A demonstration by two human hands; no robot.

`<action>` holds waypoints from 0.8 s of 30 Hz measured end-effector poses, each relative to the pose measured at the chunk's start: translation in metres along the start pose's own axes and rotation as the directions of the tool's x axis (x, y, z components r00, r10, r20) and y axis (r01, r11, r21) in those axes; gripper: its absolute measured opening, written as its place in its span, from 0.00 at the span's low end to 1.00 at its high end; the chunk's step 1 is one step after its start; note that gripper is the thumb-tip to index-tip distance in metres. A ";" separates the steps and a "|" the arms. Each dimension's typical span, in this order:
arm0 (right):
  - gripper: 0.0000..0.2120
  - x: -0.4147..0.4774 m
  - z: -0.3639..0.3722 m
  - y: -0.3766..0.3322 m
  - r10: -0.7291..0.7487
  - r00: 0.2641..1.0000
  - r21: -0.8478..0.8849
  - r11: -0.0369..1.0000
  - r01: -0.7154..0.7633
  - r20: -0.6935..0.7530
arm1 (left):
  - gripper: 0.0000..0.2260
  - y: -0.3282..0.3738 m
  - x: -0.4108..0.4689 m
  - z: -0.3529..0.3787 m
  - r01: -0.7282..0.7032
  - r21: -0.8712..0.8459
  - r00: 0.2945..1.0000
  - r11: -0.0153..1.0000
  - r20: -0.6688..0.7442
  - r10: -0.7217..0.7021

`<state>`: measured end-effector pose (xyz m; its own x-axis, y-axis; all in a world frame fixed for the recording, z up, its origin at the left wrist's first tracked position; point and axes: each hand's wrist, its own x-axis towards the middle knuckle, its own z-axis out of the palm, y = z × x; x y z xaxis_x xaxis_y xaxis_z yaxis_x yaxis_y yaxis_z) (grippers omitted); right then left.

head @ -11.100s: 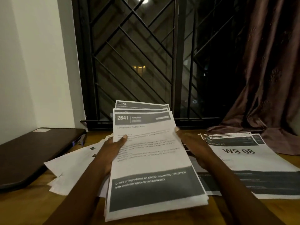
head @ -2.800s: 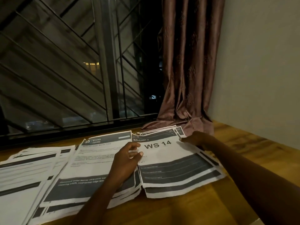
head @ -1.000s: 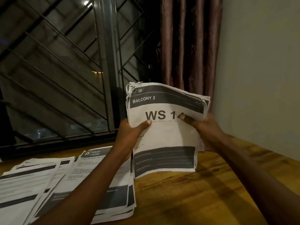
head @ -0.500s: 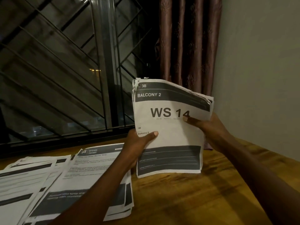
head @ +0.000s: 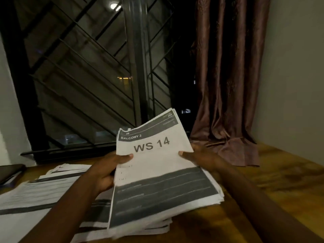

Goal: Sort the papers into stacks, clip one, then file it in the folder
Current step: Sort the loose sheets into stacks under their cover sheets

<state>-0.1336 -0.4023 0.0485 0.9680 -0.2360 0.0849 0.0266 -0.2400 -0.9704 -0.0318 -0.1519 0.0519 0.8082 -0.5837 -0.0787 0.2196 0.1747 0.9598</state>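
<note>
A thick stack of printed papers, its top sheet headed "BALCONY 2" and "WS 14", is held tilted low over the wooden table. My left hand grips its left edge with the thumb on the top sheet. My right hand grips the right edge the same way. The stack's near end hangs over other papers that lie spread on the table to the left. At the far left edge lies a dark folder, mostly out of frame. No clip is in sight.
A window with a dark metal grille runs along the table's far side. A brown curtain hangs at the back right and bunches on the tabletop. A plain wall bounds the right side.
The "WS 14" stack, held upright on its edge half a second ago, has been tipped flatter and lowered toward me, moving left over the spread papers. Both hands kept their hold.
</note>
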 end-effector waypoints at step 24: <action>0.09 0.037 0.056 0.041 0.024 0.979 0.222 0.975 0.022 -0.201 | 0.15 -0.053 0.017 -0.071 -0.073 0.033 0.987 0.997 -0.143 0.077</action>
<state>-0.0831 -0.3681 -0.0012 0.8985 -0.4263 0.1052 0.1020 -0.0303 -0.9943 0.0093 -0.1149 -0.0195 0.8922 -0.4496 -0.0425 0.1422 0.1903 0.9714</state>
